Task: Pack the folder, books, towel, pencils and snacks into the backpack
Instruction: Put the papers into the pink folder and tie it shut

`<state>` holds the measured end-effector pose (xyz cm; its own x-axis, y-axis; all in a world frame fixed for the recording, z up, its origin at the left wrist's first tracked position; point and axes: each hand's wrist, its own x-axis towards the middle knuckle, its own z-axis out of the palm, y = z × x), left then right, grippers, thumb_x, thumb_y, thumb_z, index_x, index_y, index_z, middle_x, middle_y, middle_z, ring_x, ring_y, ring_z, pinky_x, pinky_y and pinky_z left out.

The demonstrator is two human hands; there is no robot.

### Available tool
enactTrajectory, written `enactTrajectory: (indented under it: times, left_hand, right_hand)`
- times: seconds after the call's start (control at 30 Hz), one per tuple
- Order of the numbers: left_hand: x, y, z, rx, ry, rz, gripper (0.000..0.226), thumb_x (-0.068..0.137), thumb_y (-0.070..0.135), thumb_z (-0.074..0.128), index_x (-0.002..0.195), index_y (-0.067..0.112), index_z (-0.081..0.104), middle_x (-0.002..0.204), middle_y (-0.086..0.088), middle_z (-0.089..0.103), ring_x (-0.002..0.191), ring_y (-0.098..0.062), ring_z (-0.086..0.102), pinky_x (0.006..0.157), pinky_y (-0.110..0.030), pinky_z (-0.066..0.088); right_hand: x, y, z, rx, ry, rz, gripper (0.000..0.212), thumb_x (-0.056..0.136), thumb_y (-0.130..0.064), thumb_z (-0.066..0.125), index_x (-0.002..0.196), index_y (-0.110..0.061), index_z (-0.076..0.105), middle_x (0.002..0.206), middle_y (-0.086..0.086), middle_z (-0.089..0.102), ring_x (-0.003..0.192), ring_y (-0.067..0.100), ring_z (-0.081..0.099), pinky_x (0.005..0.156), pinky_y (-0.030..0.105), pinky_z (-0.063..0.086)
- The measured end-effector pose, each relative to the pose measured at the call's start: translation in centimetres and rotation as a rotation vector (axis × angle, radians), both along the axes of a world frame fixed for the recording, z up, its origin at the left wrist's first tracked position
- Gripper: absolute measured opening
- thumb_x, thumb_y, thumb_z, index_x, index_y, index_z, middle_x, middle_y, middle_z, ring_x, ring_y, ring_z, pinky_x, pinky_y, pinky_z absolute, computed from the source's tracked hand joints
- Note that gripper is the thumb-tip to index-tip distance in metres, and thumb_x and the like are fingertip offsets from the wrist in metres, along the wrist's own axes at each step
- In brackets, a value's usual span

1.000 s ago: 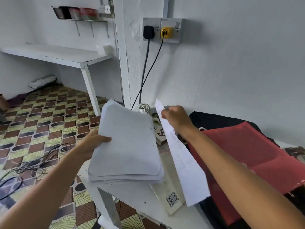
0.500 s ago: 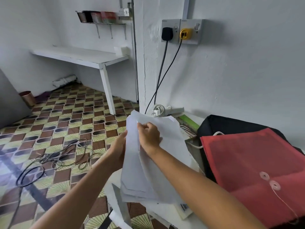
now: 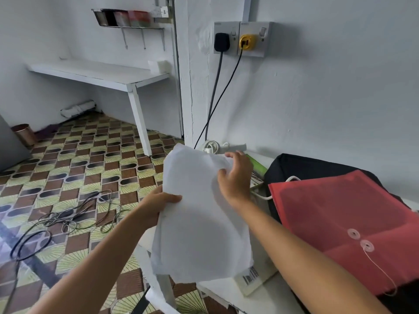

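A stack of white paper sheets (image 3: 199, 218) is held above the left end of the white table (image 3: 267, 298). My left hand (image 3: 158, 205) grips its left edge, thumb on top. My right hand (image 3: 235, 177) rests on the upper right part of the sheets with fingers spread and relaxed. A red string-tie folder (image 3: 344, 218) lies on the black backpack (image 3: 317, 166) to the right. A book with a barcode (image 3: 254, 277) lies on the table, mostly under the sheets. A green-edged book (image 3: 257, 165) peeks out behind my right hand.
A coiled white cable (image 3: 212, 146) lies by the wall under a socket (image 3: 242, 39) with two plugs. Loose wires (image 3: 68, 218) sprawl over the patterned floor at left. A white wall shelf (image 3: 102, 73) and a copper cup (image 3: 23, 134) stand further left.
The single sheet my right hand held has joined the stack. The stack has tilted flatter toward me, and my right hand now lies on top of it.
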<state>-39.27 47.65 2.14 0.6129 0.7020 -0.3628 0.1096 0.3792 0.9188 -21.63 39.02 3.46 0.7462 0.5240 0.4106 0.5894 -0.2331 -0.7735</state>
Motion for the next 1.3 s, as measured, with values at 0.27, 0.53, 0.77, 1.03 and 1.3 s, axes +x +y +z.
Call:
enactTrajectory:
  times: [0.27,0.53,0.77,1.03,1.3]
  left_hand:
    - [0.4,1.0,0.5,0.003,-0.101,-0.071,0.054,0.068,0.006,0.071,0.12,-0.003,0.059,0.114,-0.024,0.067,0.094,-0.04,0.068,0.073,-0.048,0.059]
    - [1.0,1.0,0.7,0.056,-0.245,0.071,0.021,0.092,0.009,0.055,0.11,0.001,0.063,0.103,-0.017,0.071,0.082,-0.03,0.072,0.073,-0.045,0.06]
    - [2.2,-0.5,2.8,0.424,-0.373,0.195,0.012,0.081,0.015,0.068,0.092,0.01,0.071,0.086,-0.008,0.074,0.076,-0.025,0.07,0.069,-0.04,0.06]
    - [2.6,-2.4,1.6,0.573,-0.268,0.196,0.037,0.065,0.035,0.08,0.09,0.01,0.07,0.085,-0.005,0.076,0.079,-0.024,0.073,0.065,-0.036,0.059]
    - [3.4,-1.5,3.1,0.65,-0.204,0.17,0.006,0.087,0.012,0.068,0.081,0.01,0.069,0.075,0.002,0.074,0.072,-0.019,0.072,0.062,-0.033,0.059]
  right_hand:
    - [4.1,-4.0,-1.1,-0.01,0.543,0.038,0.072,0.061,-0.021,0.08,0.124,-0.018,0.043,0.115,0.002,0.059,0.1,0.02,0.061,0.088,0.042,0.053]
    - [3.7,-5.3,1.7,0.095,1.06,0.364,0.031,0.074,0.0,0.075,0.104,0.003,0.069,0.096,0.017,0.073,0.076,0.028,0.07,0.074,0.037,0.059]
    - [1.7,-6.1,3.7,0.192,0.575,0.375,0.022,0.081,0.004,0.061,0.089,-0.016,0.066,0.082,0.002,0.072,0.075,0.017,0.069,0.067,0.029,0.057]
    - [0.7,-7.7,1.9,0.278,0.454,0.306,0.025,0.083,0.009,0.056,0.094,-0.012,0.062,0.083,0.004,0.068,0.075,0.012,0.064,0.069,0.025,0.051]
    - [1.2,-6.9,1.3,0.334,0.445,0.239,0.02,0.09,0.0,0.058,0.106,-0.008,0.066,0.099,0.001,0.072,0.094,0.013,0.068,0.086,0.032,0.054]
